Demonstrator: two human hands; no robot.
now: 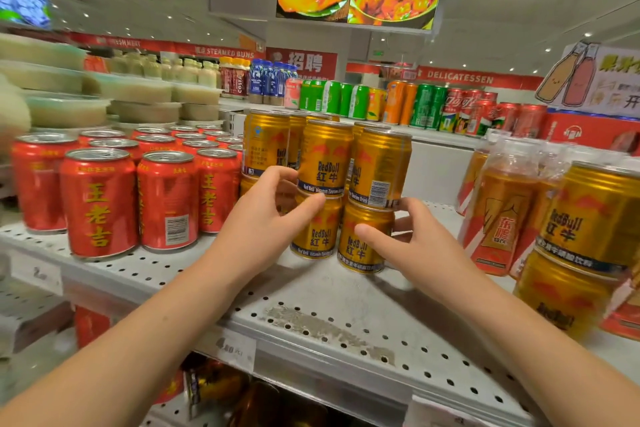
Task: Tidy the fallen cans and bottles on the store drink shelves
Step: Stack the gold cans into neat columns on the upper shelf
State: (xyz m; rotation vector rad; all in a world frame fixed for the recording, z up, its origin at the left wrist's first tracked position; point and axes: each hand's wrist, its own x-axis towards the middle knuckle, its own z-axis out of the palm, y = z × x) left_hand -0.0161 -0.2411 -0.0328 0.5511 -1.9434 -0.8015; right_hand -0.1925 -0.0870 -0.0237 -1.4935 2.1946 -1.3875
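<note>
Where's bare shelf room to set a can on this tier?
Free: shelf front before the gold cans; gap between them and the wrapped bottles. Crowded: red cans left, left hand and right hand on the stack.

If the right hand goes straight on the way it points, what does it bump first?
The lower right Red Bull can, just ahead; the right hand seems to touch it with its thumb.

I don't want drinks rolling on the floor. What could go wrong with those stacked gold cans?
1. The top right can looks shifted sideways on the lower right can, which the right hand grips; a nudge might tip it off the shelf.
2. The left hand holds the lower left can; sliding it could topple the top left can onto the red cans beside it.
</note>
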